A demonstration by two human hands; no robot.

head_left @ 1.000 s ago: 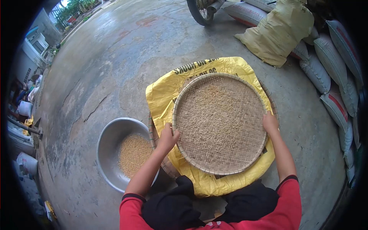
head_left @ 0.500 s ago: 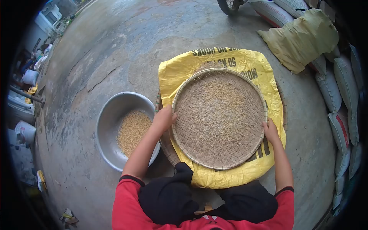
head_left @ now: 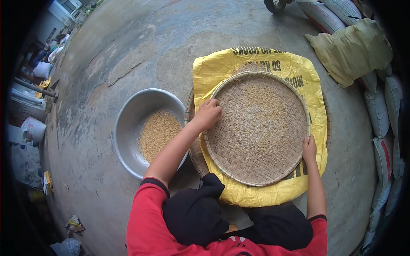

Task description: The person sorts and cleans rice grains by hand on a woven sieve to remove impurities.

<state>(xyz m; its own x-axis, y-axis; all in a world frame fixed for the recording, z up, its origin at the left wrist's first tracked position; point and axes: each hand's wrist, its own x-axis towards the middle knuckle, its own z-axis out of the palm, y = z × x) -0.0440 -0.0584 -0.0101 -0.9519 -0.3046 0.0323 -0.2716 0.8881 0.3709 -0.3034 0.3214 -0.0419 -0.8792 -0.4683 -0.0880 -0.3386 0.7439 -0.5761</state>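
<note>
A round woven tray [head_left: 256,166] with grain [head_left: 260,111] spread over it lies above a yellow printed sack [head_left: 252,198]. My left hand [head_left: 208,114] is at the tray's upper left rim, its fingers bent together over the inner edge; what they hold, if anything, is hidden. On the right rim, my right hand [head_left: 309,149] grips the tray, with the thumb side at the edge. Left of the tray stands a metal basin [head_left: 128,123] holding a heap of grain [head_left: 159,133]. Part of another woven tray [head_left: 197,158] shows beneath the sack.
Filled sacks [head_left: 376,106] are stacked along the right side, with a crumpled yellowish sack [head_left: 354,51] at the upper right. A wheel [head_left: 275,5] shows at the top. Buckets [head_left: 33,129] and clutter line the left edge of the concrete floor [head_left: 94,170].
My left hand has moved up along the rim from the tray's left side, and its fingers now reach over the edge. The whole view has shifted slightly.
</note>
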